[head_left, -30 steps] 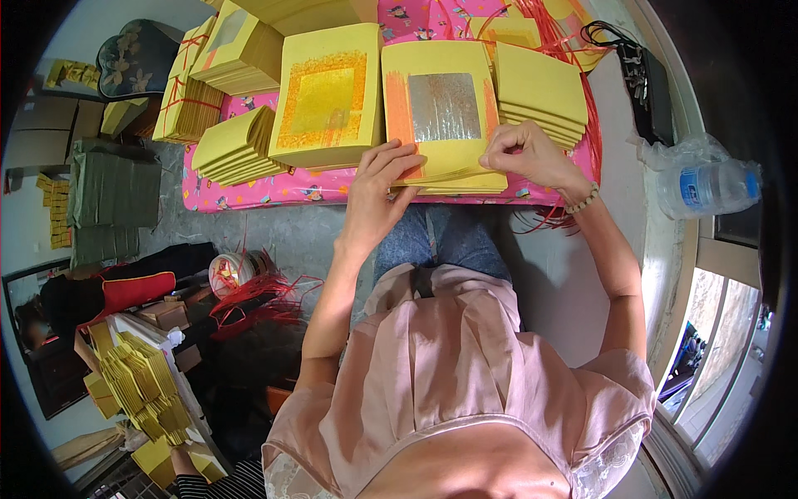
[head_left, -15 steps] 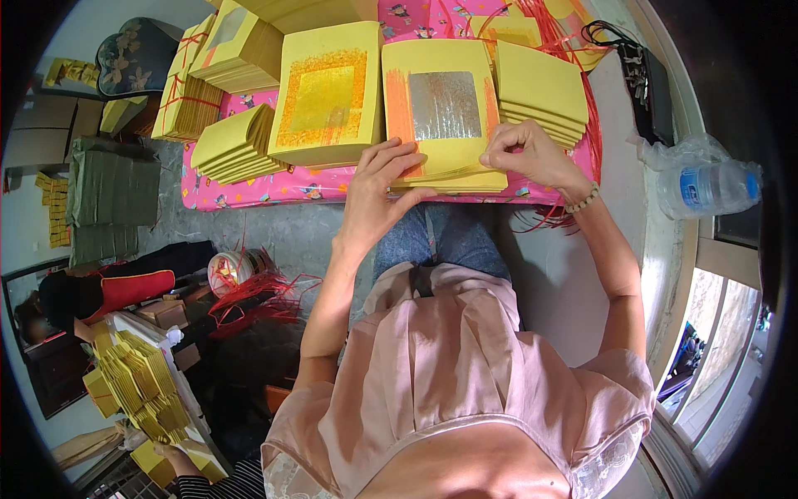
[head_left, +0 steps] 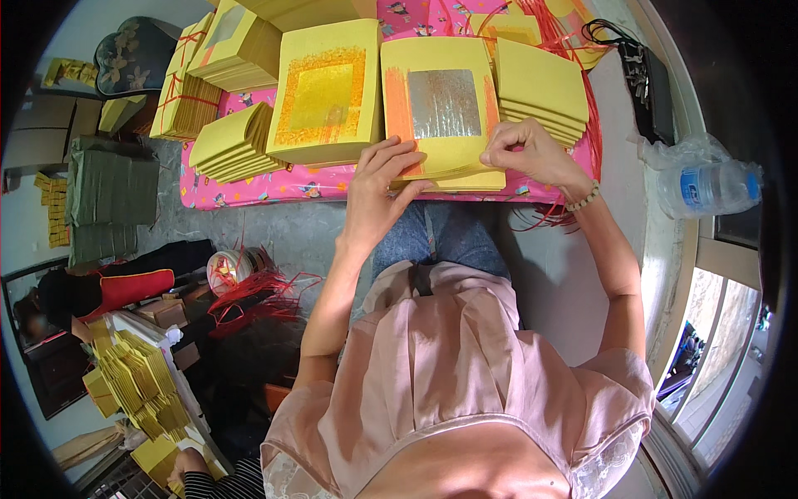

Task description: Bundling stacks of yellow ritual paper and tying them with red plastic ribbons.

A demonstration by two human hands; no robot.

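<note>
The paper stack with the silver square lay on the pink-covered worktop, straight in front of me, its near end between my two hands. My left hand was at the near left corner, half open: the fingers lay bent over the top sheet, across an orange stripe, and the thumb was spread away from them at the front edge. I couldn't tell whether it gripped any sheets or only steadied them. My right hand was at the right edge, near the front corner, its fingers curled in and thumb and forefinger pinched together on the edge of the upper sheets. How many sheets it had hold of I couldn't make out.

Just left of the stack stood a thicker pile with a gold square and an orange border. On the right a plain yellow pile lay close beside it, with red strings running past.

My left fingers hid the corner beneath them, and my right palm was turned out of sight. The piles at the far end were cut off by the upper edge. At the lower left, a co-worker's striped sleeve was partly cut off too.
</note>
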